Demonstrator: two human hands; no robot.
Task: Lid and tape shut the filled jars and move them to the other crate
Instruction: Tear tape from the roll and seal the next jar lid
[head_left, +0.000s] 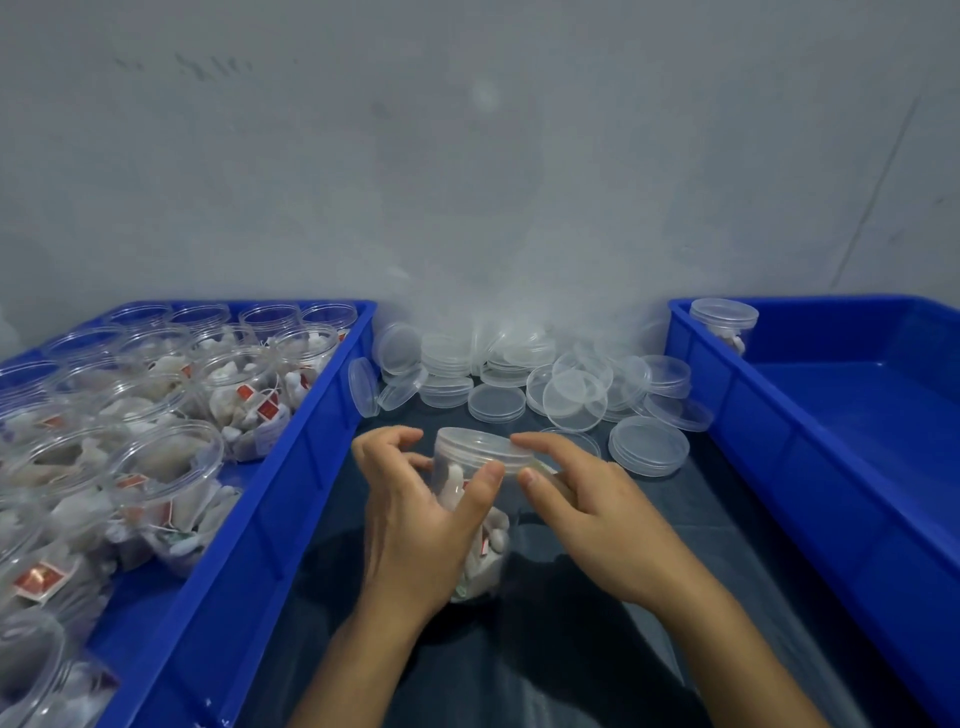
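A clear plastic jar (480, 545) filled with tea bags stands on the dark table in front of me. My left hand (415, 514) grips its body, thumb up near the rim. A clear lid (480, 447) sits on the jar's mouth, and my right hand (576, 499) pinches its right edge between thumb and forefinger. The blue crate (291, 493) on the left holds several open, filled jars (171, 467). In the blue crate (779, 441) on the right, one lidded jar (724, 322) stands at the far corner.
A heap of loose clear lids (524, 379) lies on the table between the crates, behind the jar. A grey wall rises close behind the table. Dark table surface (597, 649) shows between the two crates.
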